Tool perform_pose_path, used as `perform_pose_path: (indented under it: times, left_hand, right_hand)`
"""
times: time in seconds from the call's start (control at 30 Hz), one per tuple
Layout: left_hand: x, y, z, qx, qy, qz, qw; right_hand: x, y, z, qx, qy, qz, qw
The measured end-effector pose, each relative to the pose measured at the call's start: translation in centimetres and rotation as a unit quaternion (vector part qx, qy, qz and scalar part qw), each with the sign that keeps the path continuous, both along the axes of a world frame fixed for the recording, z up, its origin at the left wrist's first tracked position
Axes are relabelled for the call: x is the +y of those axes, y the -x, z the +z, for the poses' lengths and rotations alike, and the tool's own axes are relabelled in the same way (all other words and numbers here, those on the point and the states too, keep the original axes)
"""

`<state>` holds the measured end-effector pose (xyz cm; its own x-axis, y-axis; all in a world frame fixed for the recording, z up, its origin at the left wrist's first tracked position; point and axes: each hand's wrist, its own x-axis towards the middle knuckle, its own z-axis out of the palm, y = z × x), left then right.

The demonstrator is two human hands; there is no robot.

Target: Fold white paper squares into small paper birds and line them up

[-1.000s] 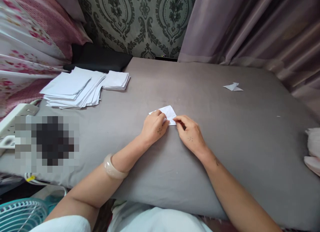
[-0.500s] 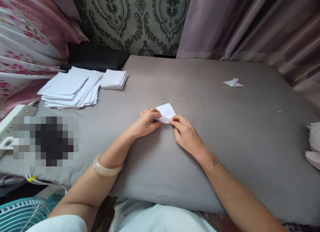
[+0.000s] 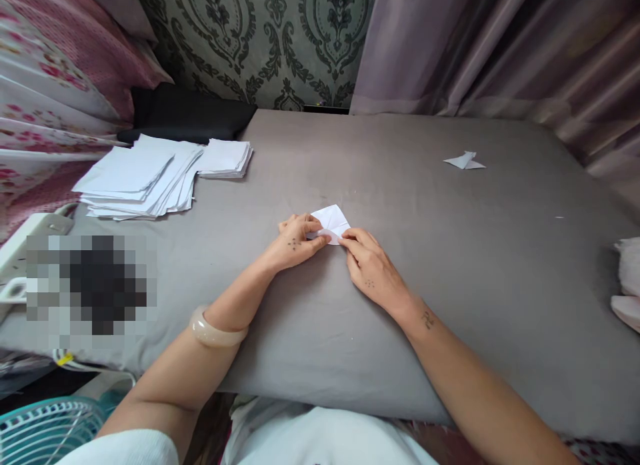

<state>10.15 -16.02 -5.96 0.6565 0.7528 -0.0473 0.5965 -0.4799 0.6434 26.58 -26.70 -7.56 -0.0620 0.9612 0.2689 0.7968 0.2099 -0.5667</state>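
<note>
A small folded sheet of white paper [image 3: 334,218] with crease lines lies on the grey cloth-covered surface [image 3: 320,345], between my hands. My left hand [image 3: 299,241] is closed on its left side, the thumb reaching along the near edge. At the right corner, the fingertips of my right hand [image 3: 369,257] pinch the paper. Part of the sheet is hidden under my left fingers. Far to the right rests a small folded paper figure [image 3: 466,161], out of reach of both hands.
Stacks of white paper, one large [image 3: 130,175] and one smaller [image 3: 226,158], sit at the back left before a black cushion-like item [image 3: 190,113]. A white power strip [image 3: 30,241] lies at the left edge, with a teal fan [image 3: 50,428] below. Curtains [image 3: 425,51] hang behind.
My left thumb has slid a little to the right along the paper's near edge. My right hand has barely moved, still at the right corner. The view has shifted slightly.
</note>
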Motion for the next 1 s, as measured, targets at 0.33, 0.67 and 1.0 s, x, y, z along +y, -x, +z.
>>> perform_pose_path:
  times: [0.33,0.67,1.0]
  left_hand:
    - [0.0,0.5,-0.2,-0.003,-0.107,-0.067,0.992]
    - [-0.7,-0.1,-0.7,-0.021,-0.279,0.012,0.96]
    - [-0.5,-0.3,-1.6,-0.043,-0.196,-0.144,0.969]
  right_hand:
    - [-0.1,0.0,-0.1,-0.005,0.003,-0.004,1.0]
    - [-0.1,-0.1,-0.3,-0.017,0.007,-0.018,1.0]
    - [-0.2,-0.7,0.2,0.039,0.0,-0.024,0.999]
